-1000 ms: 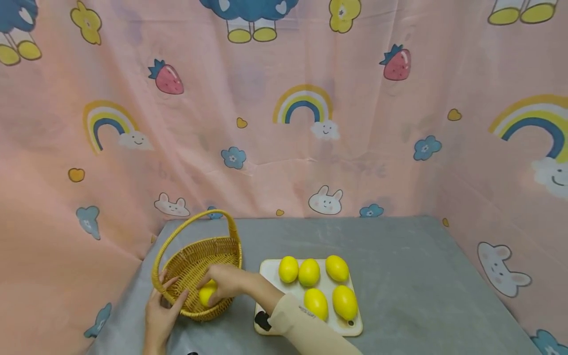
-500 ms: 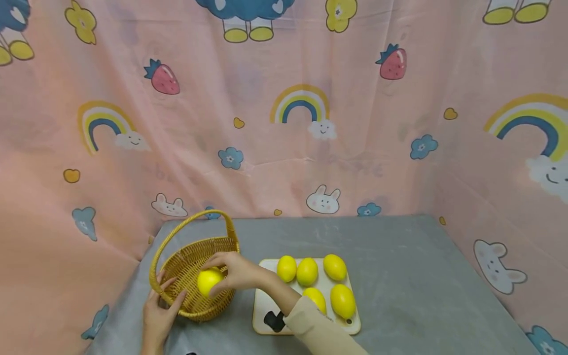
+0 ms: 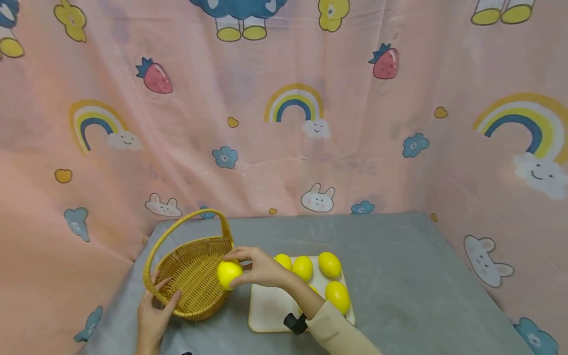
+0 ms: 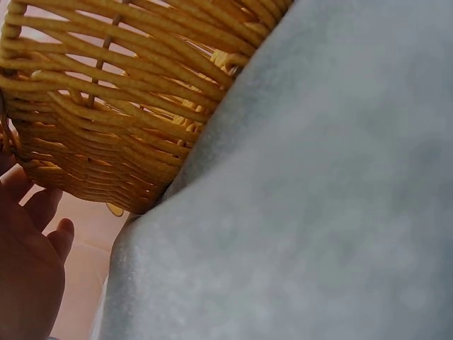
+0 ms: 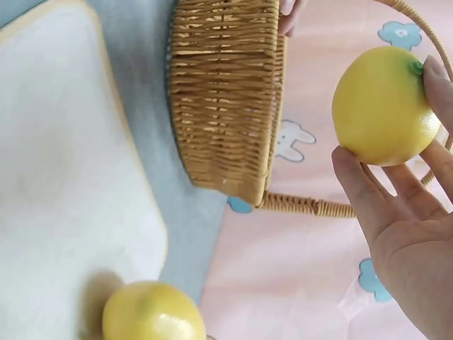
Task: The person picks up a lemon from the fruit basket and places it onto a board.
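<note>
My right hand (image 3: 262,268) pinches a yellow lemon (image 3: 229,274) between thumb and fingers, over the right rim of the wicker basket (image 3: 208,303). In the right wrist view the lemon (image 5: 386,106) shows a green stem end and is clear of the basket (image 5: 223,106). On the basket's near left side, my left hand (image 3: 153,315) holds the rim close to the foot of the handle. The left wrist view shows part of that hand (image 4: 28,262) against the woven side (image 4: 113,134). Bare weave shows inside the basket.
Right of the basket lies a white board (image 3: 270,310) with several lemons (image 3: 330,265) on it, some partly behind my right arm. A black wrist device (image 3: 295,323) is on that arm. A grey cloth (image 3: 399,286) covers the table; a pink patterned curtain (image 3: 266,187) hangs behind.
My right hand has lifted the lemon from inside the basket and carried it up and right to the rim. The left hand stays on the basket. The head view has shifted slightly.
</note>
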Motion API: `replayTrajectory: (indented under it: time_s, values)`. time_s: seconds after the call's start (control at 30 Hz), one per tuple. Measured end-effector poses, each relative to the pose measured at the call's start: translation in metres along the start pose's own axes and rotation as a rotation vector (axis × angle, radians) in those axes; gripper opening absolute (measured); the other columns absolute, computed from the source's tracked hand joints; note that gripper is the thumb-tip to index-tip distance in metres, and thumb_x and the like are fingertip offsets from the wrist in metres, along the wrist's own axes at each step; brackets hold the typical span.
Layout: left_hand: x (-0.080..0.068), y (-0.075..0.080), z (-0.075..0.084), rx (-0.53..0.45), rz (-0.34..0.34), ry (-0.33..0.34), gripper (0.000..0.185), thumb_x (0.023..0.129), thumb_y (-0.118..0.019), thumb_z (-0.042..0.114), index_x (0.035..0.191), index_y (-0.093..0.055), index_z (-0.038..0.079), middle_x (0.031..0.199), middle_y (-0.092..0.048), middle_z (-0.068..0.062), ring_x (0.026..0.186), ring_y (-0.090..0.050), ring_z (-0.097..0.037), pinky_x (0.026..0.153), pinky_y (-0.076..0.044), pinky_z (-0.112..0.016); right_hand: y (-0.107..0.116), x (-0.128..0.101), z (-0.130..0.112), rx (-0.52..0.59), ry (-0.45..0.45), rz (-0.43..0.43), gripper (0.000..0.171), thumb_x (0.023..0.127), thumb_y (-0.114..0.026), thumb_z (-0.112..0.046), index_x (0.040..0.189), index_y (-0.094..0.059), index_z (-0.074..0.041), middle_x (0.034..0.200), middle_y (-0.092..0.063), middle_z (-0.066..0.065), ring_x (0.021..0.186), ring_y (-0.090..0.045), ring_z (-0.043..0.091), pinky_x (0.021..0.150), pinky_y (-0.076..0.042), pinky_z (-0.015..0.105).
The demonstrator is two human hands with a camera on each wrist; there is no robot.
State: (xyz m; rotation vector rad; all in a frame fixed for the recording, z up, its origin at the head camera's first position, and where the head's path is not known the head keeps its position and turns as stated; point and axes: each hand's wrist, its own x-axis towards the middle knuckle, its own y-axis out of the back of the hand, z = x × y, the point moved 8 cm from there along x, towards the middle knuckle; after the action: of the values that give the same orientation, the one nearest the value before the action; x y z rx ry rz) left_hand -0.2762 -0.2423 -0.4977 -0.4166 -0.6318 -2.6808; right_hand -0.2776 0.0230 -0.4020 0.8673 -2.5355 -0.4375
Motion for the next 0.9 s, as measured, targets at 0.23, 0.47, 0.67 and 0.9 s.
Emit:
replayTrajectory:
  time_s: [0.23, 0.47, 0.67, 0.9]
  values:
    - [-0.001, 0.0, -0.003, -0.001, -0.015, 0.024, 0.043, 0.078, -0.077, 0.014, 0.117, -0.063, 0.003, 0.147, -0.036, -0.007, 0.134, -0.032, -0.028, 0.09, -0.025, -0.001, 0.011, -0.02, 0.01, -0.014, -0.032, 0.043, 0.05, 0.079, -0.076, -0.015, 0.125, -0.058, -0.011, 0.123, -0.055, 0.002, 0.111, -0.053, 0.012, 0.088, -0.048, 0.029]
    - [0.0, -0.001, -0.002, 0.008, -0.034, 0.038, 0.045, 0.08, -0.076, 0.017, 0.12, -0.061, 0.002, 0.148, -0.034, -0.008, 0.135, -0.03, -0.029, 0.098, -0.027, -0.01, 0.017, -0.04, 0.02, 0.012, -0.093, 0.069, 0.055, 0.078, -0.077, -0.014, 0.128, -0.055, -0.012, 0.127, -0.051, 0.004, 0.114, -0.051, 0.017, 0.089, -0.048, 0.029]
    - [0.0, -0.001, -0.003, -0.002, -0.036, 0.053, 0.046, 0.08, -0.076, 0.018, 0.12, -0.061, 0.002, 0.149, -0.033, -0.008, 0.136, -0.029, -0.031, 0.108, -0.028, -0.043, 0.016, -0.053, 0.028, -0.012, -0.128, 0.05, 0.053, 0.079, -0.076, -0.015, 0.129, -0.056, -0.013, 0.126, -0.049, 0.002, 0.115, -0.047, 0.016, 0.092, -0.046, 0.034]
    - [0.0, -0.001, -0.002, 0.005, -0.032, 0.038, 0.045, 0.08, -0.076, 0.016, 0.12, -0.061, 0.002, 0.148, -0.034, -0.009, 0.135, -0.03, -0.031, 0.108, -0.028, -0.039, 0.016, -0.068, 0.037, -0.089, -0.163, 0.048, 0.05, 0.077, -0.078, -0.015, 0.124, -0.06, -0.012, 0.122, -0.05, -0.001, 0.112, -0.047, 0.013, 0.092, -0.047, 0.033]
